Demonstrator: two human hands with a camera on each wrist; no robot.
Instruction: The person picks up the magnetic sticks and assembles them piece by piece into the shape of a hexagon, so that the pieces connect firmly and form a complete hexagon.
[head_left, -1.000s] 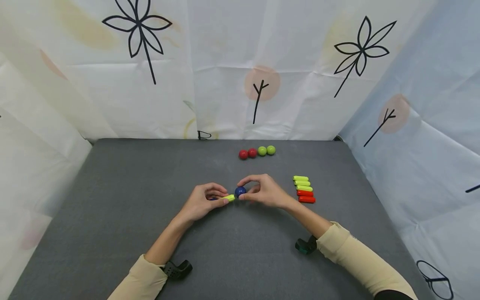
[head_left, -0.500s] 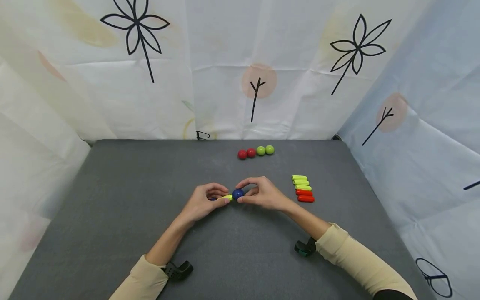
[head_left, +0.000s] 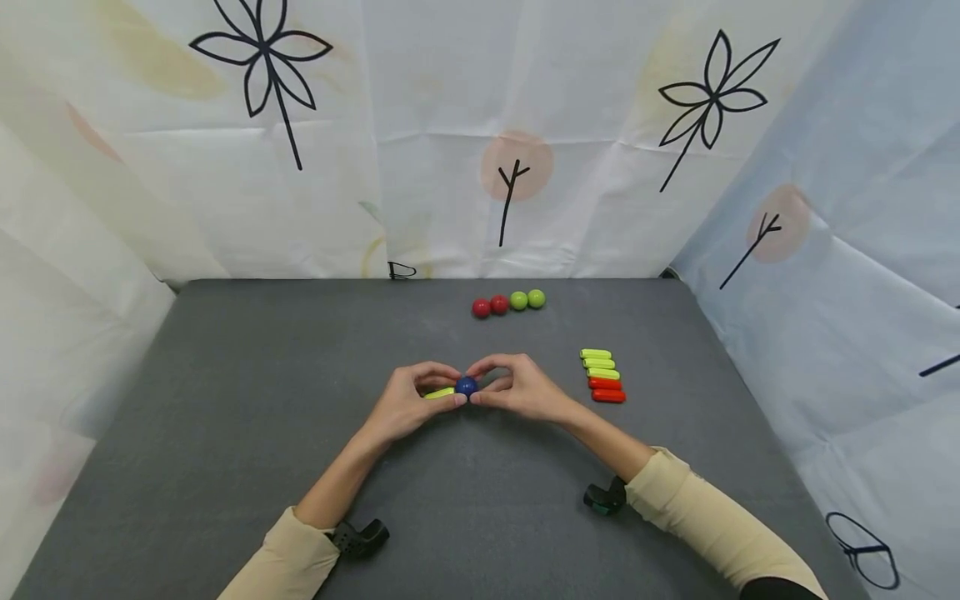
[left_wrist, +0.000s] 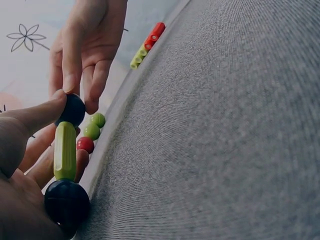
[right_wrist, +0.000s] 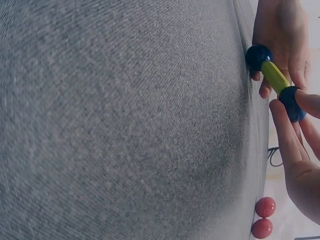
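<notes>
I have the left hand (head_left: 402,407) curled round the ribbed yellow-green rod (head_left: 440,392), right hand (head_left: 529,389) pinching its right-end glossy blue ball (head_left: 467,386); crooked pressure could part them.

- Soft, even light is filling the head view, the white cloth (head_left: 442,100) turning bluish toward two o'clock.
- Both wrist views are looking dimmer, a blue ball (left_wrist: 67,202) going nearly black toward eight o'clock in the left.
- In the right, the counter (right_wrist: 125,120) is bowing along its edge near three o'clock.
</notes>
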